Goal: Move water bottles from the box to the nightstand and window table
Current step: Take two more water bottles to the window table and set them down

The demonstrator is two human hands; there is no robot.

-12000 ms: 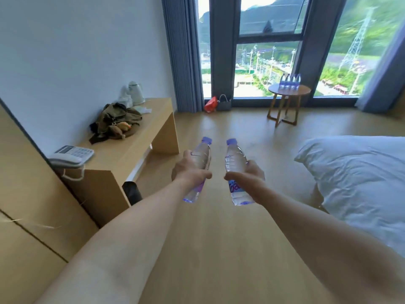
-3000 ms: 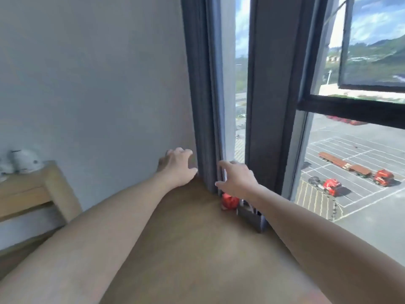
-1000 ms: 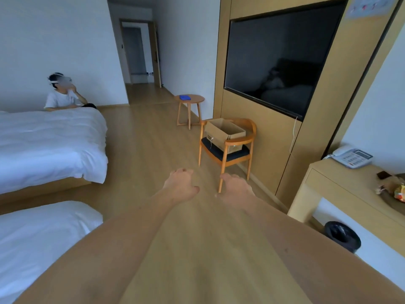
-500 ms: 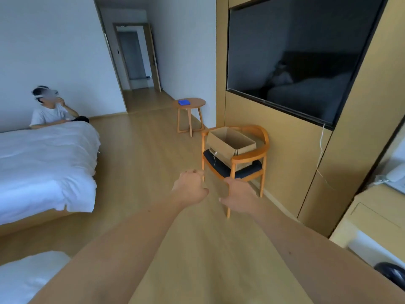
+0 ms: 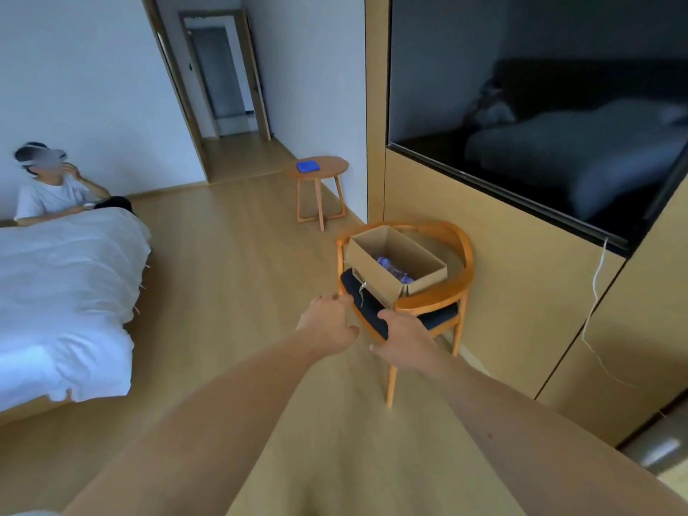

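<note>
Box (image 5: 396, 268) on chair (image 5: 432, 297) seat, right of centre, chair against wall panel (image 5: 521, 299) on right. Water bottles (image 5: 394, 269) inside box. Screen (image 5: 540, 113) set in panel, above and right of chair. Round side table (image 5: 317, 169) farther back, left of panel edge, folded cloth (image 5: 308, 166) on it. Bed (image 5: 63, 292) at left; seated person (image 5: 52, 188) beyond its far end. Doorway (image 5: 223, 76) far, behind table. Left hand (image 5: 329, 325) and right hand (image 5: 404, 338) near, just before chair, apart from it.

No text, label, brand or number can be read anywhere: the box (image 5: 394, 270) on the chair (image 5: 439, 299) shows plain cardboard sides only.
</note>
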